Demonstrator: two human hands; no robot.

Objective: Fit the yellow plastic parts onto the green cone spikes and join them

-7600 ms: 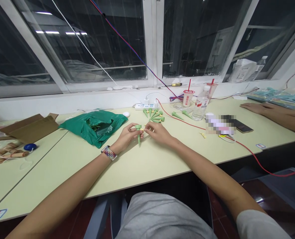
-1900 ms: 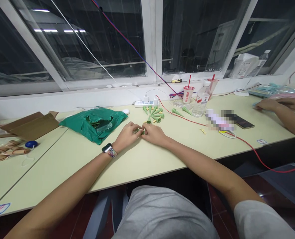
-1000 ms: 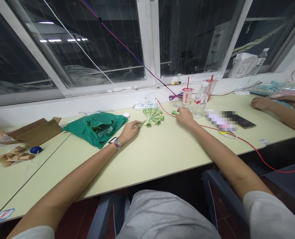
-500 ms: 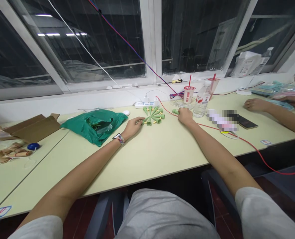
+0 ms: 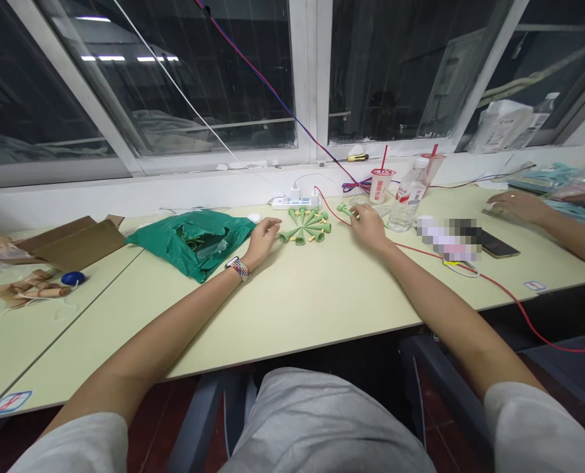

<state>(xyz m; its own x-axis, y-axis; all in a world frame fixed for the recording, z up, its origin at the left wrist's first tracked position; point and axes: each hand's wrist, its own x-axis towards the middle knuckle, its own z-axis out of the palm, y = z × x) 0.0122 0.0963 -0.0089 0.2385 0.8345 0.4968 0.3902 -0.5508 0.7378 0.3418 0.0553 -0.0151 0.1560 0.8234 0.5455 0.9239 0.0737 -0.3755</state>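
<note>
Several green plastic cone-shaped pieces (image 5: 316, 234) lie in a ring on the table, their narrow ends toward the middle and wide ends outward. Small yellow bits show between them. My left hand (image 5: 261, 243) is at the ring's left side, fingers apart and holding nothing. To the right of the ring, my right hand (image 5: 369, 226) has its fingers closed on a separate green piece (image 5: 344, 209); part of this piece is hidden by the fingers.
A torn green plastic bag (image 5: 198, 243) lies left of my left hand. Behind the ring is a power strip (image 5: 288, 203). A water bottle (image 5: 407, 200) and drink cup (image 5: 379, 186) stand beyond my right hand. A red cable (image 5: 507, 295) crosses the table. Another person's hand (image 5: 514, 205) is at right.
My left hand has drawn back from the cone at the ring's left and its fingers have opened. The green piece in my right hand has shifted and tilted up slightly. The view moved a little.
</note>
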